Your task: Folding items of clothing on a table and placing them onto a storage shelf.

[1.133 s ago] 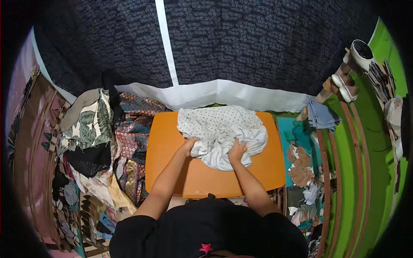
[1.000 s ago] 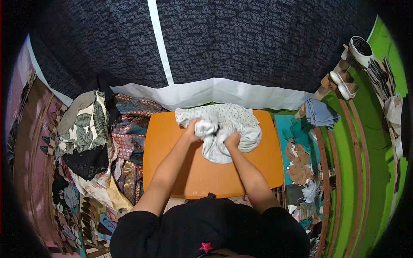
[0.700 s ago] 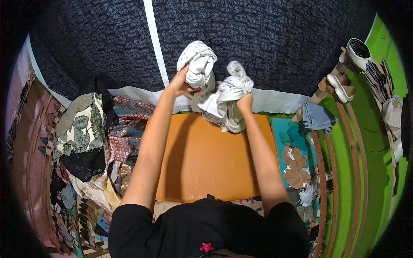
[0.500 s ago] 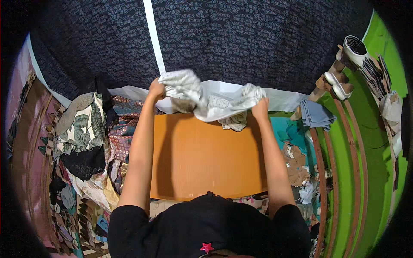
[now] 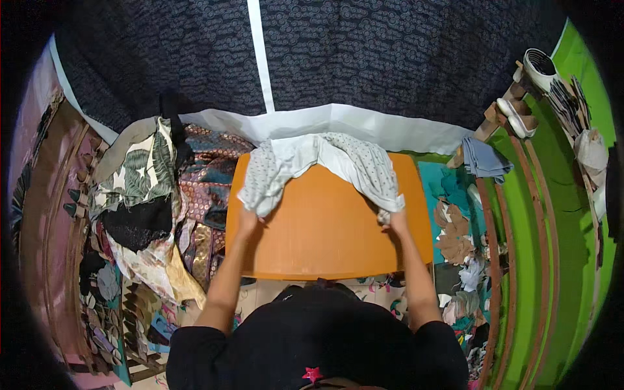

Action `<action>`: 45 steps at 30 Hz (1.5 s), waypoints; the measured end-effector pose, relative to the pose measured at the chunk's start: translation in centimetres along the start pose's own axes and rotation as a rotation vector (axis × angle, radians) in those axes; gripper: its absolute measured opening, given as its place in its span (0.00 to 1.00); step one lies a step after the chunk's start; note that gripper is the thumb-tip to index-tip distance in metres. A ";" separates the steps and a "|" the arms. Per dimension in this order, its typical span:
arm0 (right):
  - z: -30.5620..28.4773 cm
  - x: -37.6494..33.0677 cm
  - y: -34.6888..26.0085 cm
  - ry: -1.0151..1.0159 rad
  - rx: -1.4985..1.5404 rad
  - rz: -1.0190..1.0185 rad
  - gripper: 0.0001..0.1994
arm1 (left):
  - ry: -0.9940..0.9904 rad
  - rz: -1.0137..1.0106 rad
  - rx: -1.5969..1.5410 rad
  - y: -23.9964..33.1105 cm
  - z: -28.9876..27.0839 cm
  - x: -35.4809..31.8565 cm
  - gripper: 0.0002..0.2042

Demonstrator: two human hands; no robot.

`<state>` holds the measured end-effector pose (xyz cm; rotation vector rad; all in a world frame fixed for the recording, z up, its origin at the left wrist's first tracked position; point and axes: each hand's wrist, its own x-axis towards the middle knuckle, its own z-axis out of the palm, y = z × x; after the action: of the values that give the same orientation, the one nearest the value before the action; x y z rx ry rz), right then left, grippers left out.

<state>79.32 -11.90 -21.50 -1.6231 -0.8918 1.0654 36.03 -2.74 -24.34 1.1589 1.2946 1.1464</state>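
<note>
A white garment (image 5: pixel 354 148) with small dark spots lies across the far half of an orange table (image 5: pixel 312 234). It makes an arch, with two long ends like trouser legs hanging toward me; its exact kind I cannot tell. My left hand (image 5: pixel 249 222) grips the tip of the left end near the table's left side. At the right end's tip, my right hand (image 5: pixel 395 221) is closed on the bunched hem. Both arms reach forward, and the cloth's far middle part rests along the table's back edge.
Patterned fabrics (image 5: pixel 201 175) and a heap of cloths (image 5: pixel 140 195) are left of the table. Blue-grey cloth (image 5: pixel 486 158) hangs over a wooden rack (image 5: pixel 497 273) on the right, below white shoes (image 5: pixel 517 120). A dark curtain (image 5: pixel 377 58) hangs behind. Brown scraps (image 5: pixel 453 234) lie beside the table.
The garment was held up, bunched and blurred, over the table's far edge. Now it lies spread in an arch, and both hands have come down and nearer to me with its ends.
</note>
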 end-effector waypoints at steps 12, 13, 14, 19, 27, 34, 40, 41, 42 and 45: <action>7.4 -8.7 8.0 0.233 -0.972 -0.159 0.21 | 0.107 0.022 0.772 -4.0 2.1 -12.8 0.19; 6.5 -8.8 7.4 0.385 -0.910 0.072 0.19 | 0.190 0.038 0.861 -5.2 0.4 -12.7 0.19; 5.5 -9.0 5.9 0.380 -0.972 0.139 0.19 | 0.226 -0.110 0.903 -4.2 -0.9 -12.9 0.20; -0.3 -8.9 5.1 0.617 -0.957 0.377 0.20 | 0.644 -0.399 1.020 -4.7 -2.1 -12.7 0.27; -1.8 -6.5 8.7 1.318 -0.245 0.804 0.34 | 1.070 -0.740 -0.339 -9.3 0.8 -13.0 0.32; -3.8 -8.9 9.3 0.793 0.211 0.804 0.39 | 0.745 -0.583 -0.773 -8.8 3.2 -15.9 0.22; -3.2 -10.2 12.0 0.866 0.158 0.767 0.41 | 0.797 -0.759 -0.499 -9.4 2.2 -15.4 0.21; -3.6 -10.8 12.5 0.858 0.150 0.754 0.41 | 0.754 -0.756 -0.514 -9.5 2.1 -15.1 0.21; -3.2 -11.3 12.2 0.854 0.127 0.779 0.40 | 0.730 -0.686 -0.714 -10.4 1.2 -15.9 0.25; -2.0 -14.2 10.0 0.934 0.168 0.800 0.37 | 0.720 -0.789 -0.586 -10.6 0.1 -18.5 0.24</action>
<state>76.92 -28.09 -27.57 -2.0666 0.4894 0.6793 36.23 -22.05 -33.31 -0.2495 1.5638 1.2176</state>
